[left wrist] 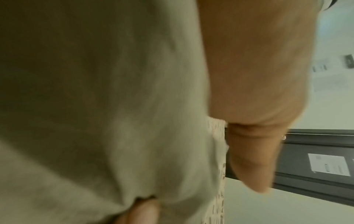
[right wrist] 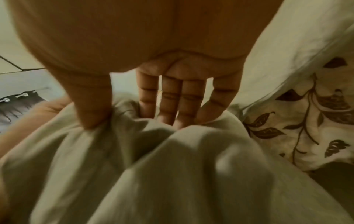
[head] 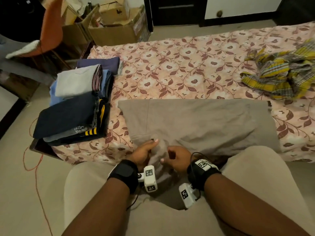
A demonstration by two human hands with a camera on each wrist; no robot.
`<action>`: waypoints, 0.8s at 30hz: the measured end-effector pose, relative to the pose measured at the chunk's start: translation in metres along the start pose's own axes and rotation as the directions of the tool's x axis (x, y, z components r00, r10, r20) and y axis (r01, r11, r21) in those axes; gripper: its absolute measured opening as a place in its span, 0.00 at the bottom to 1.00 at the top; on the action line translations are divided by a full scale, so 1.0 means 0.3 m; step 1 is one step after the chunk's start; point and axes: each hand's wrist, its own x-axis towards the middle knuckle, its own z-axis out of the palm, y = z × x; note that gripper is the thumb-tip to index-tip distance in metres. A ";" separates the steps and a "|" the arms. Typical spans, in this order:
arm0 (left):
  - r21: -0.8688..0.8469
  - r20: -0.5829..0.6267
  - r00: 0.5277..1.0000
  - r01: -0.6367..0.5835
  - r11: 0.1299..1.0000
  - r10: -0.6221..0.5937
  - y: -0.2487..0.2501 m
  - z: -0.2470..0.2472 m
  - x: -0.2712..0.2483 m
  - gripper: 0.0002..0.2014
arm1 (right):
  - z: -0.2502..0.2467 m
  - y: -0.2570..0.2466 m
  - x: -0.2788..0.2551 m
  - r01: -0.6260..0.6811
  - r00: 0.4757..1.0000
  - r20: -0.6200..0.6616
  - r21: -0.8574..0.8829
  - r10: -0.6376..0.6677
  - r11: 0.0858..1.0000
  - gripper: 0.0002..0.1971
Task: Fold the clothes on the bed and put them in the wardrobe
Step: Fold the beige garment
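Nearest, at the bed's near edge, both hands bunch the near hem of a taupe garment; the left hand pinches a fold with thumb on top, and the right hand grips the cloth beside it — its wrist view shows the thumb and fingertips pressed into the gathered fabric. The rest of the garment lies spread flat across the floral bedsheet, its far edge straight. To the left, right at the bed's corner, sits a stack of folded clothes — grey and blue on the farther pile, navy on the nearer, with a small white print I cannot read; it overhangs the corner a little. Open sheet stretches beyond the garment; at the far right lies a crumpled yellow-checked cloth, well apart from the stack. Farther back stand cardboard boxes on the floor.
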 end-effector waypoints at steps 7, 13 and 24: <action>0.845 0.000 0.989 0.079 0.529 -0.147 0.019 0.010 -0.053 0.22 | -0.097 0.019 0.055 0.145 0.944 -0.328 0.336 -0.029 0.931 0.16; 0.968 0.069 0.984 -0.027 0.248 -0.165 0.157 0.149 -0.212 0.13 | -0.185 0.018 0.049 0.074 0.820 -0.570 0.183 0.045 0.980 0.10; 0.285 0.151 0.970 0.142 0.948 -0.190 0.498 0.550 -0.115 0.34 | -0.452 0.112 -0.163 0.086 0.873 -0.357 0.784 0.333 0.614 0.24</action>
